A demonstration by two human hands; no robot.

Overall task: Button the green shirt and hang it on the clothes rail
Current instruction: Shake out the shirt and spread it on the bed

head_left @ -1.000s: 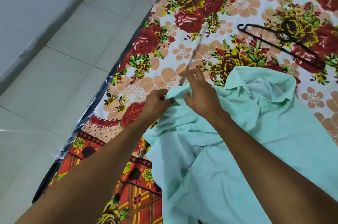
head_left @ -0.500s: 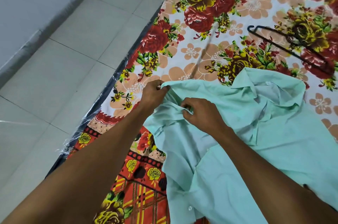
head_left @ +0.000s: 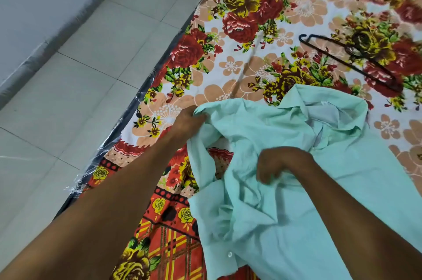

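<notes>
Left hand (head_left: 187, 122) pinches crumpled green shirt (head_left: 285, 199) cloth.

Soft cloth everywhere, hard shiny bits at the edges

The mint-green matt woven cotton-like shirt (head_left: 285, 211) looks crumpled on the flowery printed cloth bedsheet (head_left: 262, 17); thin black hanger (head_left: 349, 62) at 1 o'clock, material unclear; pale smooth floor tiles (head_left: 80, 74) at 9 o'clock, slightly glossy.

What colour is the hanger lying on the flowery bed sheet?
Black. The clothes hanger shows in the head view, lying above the green shirt.
</notes>
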